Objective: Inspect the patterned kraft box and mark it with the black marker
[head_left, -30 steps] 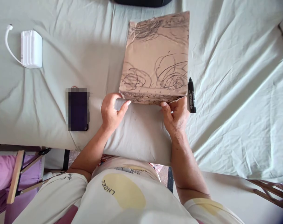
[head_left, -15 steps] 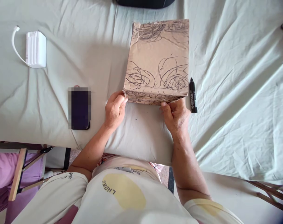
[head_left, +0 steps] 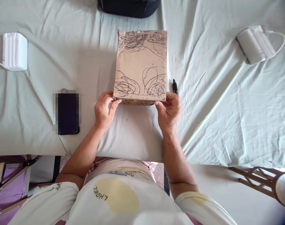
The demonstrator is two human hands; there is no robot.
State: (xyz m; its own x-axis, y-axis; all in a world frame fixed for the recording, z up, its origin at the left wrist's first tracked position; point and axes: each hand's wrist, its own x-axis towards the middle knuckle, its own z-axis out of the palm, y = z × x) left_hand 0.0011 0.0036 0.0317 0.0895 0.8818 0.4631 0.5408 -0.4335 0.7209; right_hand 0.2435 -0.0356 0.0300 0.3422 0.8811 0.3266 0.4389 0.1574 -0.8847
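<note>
A brown cardboard box [head_left: 141,62] with black scribbled loops on its top and front stands on the cloth-covered table in front of me. My left hand [head_left: 104,109] grips its near left corner, thumb on the front face. At the near right corner my right hand [head_left: 169,111] holds the box, with the thumb on the front and the other fingers along the right side. Just beyond my right hand lies a black marker [head_left: 175,86], its lower end hidden by the fingers. The box's underside is out of sight.
Left of the box lies a dark phone [head_left: 68,112], partly blurred. White cabled blocks stand at the left [head_left: 15,51] and right [head_left: 256,45]. A black case [head_left: 129,7] sits at the far edge. Wooden-framed chairs flank the near table edge.
The view has swung right, so the right white block now shows. The box has turned slightly and sits squarer to me, with less of its front showing. Both hands stay on it.
</note>
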